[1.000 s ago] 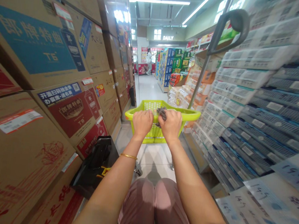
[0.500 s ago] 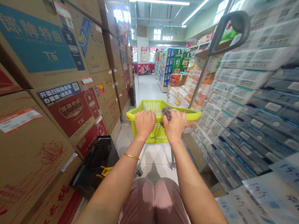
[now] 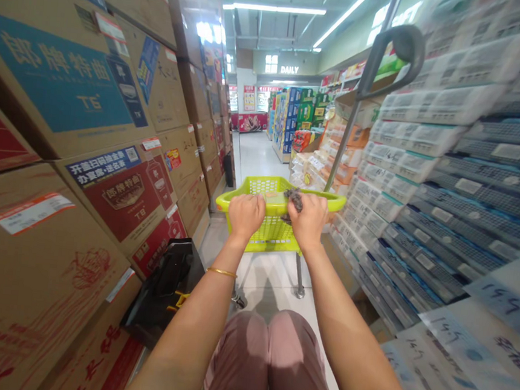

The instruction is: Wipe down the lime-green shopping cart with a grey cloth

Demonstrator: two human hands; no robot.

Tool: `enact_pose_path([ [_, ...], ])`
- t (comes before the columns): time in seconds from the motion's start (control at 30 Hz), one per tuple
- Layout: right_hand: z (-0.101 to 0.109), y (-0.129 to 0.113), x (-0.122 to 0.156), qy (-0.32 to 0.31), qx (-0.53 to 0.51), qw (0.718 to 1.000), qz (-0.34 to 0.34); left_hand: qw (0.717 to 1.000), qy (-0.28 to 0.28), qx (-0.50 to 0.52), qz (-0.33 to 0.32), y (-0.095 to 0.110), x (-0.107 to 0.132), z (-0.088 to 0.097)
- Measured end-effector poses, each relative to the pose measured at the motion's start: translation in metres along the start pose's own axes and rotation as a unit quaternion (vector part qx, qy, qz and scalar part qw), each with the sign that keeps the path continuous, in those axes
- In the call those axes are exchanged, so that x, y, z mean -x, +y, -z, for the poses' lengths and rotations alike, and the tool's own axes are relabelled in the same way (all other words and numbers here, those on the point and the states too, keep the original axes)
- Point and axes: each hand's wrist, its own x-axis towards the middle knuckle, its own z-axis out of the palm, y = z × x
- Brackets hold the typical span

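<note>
A lime-green shopping basket cart [image 3: 273, 235] stands on the aisle floor straight ahead. My left hand [image 3: 245, 215] is closed around its near rim. My right hand [image 3: 307, 221] also grips the rim, and a dark crumpled cloth [image 3: 294, 199] is pinched between its fingers and the rim. A thin gold bangle sits on my left wrist. A grey pole with a curved dark handle [image 3: 394, 46] rises from the cart's far right side.
Stacked brown cartons [image 3: 85, 161] wall the left side. Packs of tissue paper [image 3: 446, 193] fill shelves on the right. A black object [image 3: 165, 290] lies on the floor at left. The white-tiled aisle [image 3: 257, 152] runs toward far displays and a "DAILY" sign.
The cart and both hands have shifted slightly forward and right along the aisle. A person seen far down the aisle a second ago is no longer visible.
</note>
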Motion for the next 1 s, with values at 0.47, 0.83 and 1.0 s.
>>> enact_pose_path([
  [0.47,0.017,0.001,0.003,-0.013,0.05,0.998,-0.03,0.998,-0.045,-0.037,0.032,-0.011,-0.001,0.018],
  [0.83,0.025,-0.02,0.021,-0.034,0.064,0.997,0.023,0.992,-0.085,0.091,-0.007,0.055,-0.014,0.022],
  [1.0,0.028,-0.003,0.025,-0.012,0.08,0.996,0.024,0.988,-0.052,0.101,-0.109,0.045,-0.004,0.012],
])
